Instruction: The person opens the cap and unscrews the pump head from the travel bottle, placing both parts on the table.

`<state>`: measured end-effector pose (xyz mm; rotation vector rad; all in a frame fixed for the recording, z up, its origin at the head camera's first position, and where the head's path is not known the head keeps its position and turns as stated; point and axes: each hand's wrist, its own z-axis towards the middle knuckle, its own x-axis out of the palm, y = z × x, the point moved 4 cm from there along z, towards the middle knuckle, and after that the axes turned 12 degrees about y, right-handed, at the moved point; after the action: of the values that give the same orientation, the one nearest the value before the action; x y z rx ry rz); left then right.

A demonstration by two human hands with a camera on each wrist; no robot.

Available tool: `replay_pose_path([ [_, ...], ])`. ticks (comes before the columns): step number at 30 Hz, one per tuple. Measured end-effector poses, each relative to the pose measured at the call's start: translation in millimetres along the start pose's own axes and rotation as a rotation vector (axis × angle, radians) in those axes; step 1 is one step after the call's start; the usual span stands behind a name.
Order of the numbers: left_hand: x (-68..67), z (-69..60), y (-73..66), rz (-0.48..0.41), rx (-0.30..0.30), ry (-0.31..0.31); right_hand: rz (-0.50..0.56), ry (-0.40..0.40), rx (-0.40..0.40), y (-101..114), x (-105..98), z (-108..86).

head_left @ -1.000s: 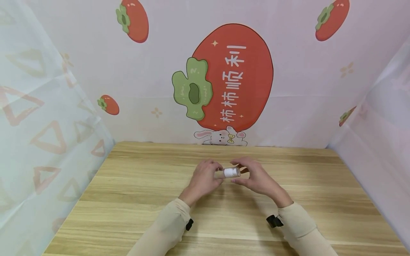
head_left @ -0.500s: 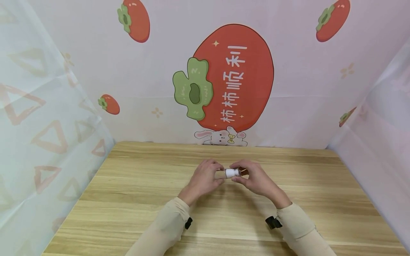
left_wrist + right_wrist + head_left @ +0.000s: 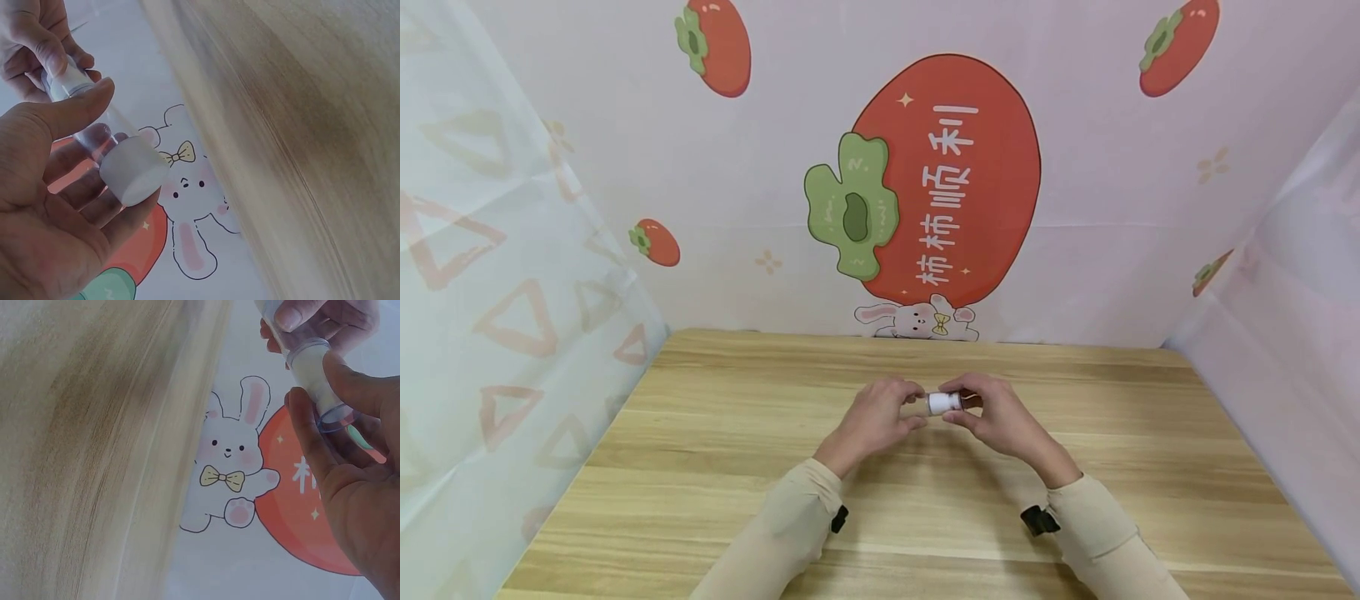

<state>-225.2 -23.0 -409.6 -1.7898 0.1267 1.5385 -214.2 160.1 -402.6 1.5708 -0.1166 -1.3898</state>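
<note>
A small clear bottle with a white pump-like top point(image 3: 944, 403) is held above the table, lying nearly sideways between both hands. My left hand point(image 3: 880, 417) grips its clear body, thumb on one side and fingers curled on the other; the bottle's white base point(image 3: 134, 170) shows past the fingers in the left wrist view. At the other end my right hand point(image 3: 1003, 423) pinches the white part between thumb and fingers. A clear rim point(image 3: 337, 417) sticks out at that end in the right wrist view. The fingers hide parts of the bottle.
Beneath the hands lies a wood-grain table point(image 3: 715, 467). A pale backdrop with a printed persimmon point(image 3: 1000, 167) and a rabbit point(image 3: 917, 321) rises behind its far edge. White cloth sides point(image 3: 467, 333) stand left and right. Black wrist straps point(image 3: 1040, 521) show at the sleeves.
The thumb and fingers of my right hand have come together onto the bottle's white end, which they stood around loosely one second ago. My left hand keeps its grip nearly in place.
</note>
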Motion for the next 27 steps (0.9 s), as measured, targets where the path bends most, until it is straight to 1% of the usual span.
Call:
replay_pose_path([
  [5,-2.8,-0.2,-1.7,0.038,0.002,-0.025,-0.001,-0.036,-0.008,0.0,0.5,0.7],
  [12,-5.9,-1.9,-1.9,0.066,-0.002,-0.028,-0.012,-0.093,-0.027,1.4,2.3,0.4],
  [16,-8.9,-2.7,-2.1,0.095,0.006,-0.036,-0.01,-0.116,-0.039,2.9,2.7,0.1],
  [19,-10.7,-3.5,-2.4,0.108,0.022,-0.042,0.005,-0.11,-0.041,3.7,2.1,-0.2],
  [22,-11.9,-4.5,-2.1,0.1,0.043,-0.037,0.027,-0.079,-0.043,3.8,0.5,-0.3],
  [24,-13.2,-5.5,-0.1,0.096,0.039,-0.028,0.045,-0.063,-0.041,2.0,-1.5,-1.4],
  [27,-16.0,-8.0,5.9,0.087,0.019,-0.023,0.065,-0.079,-0.02,-0.8,-7.7,-6.5],
])
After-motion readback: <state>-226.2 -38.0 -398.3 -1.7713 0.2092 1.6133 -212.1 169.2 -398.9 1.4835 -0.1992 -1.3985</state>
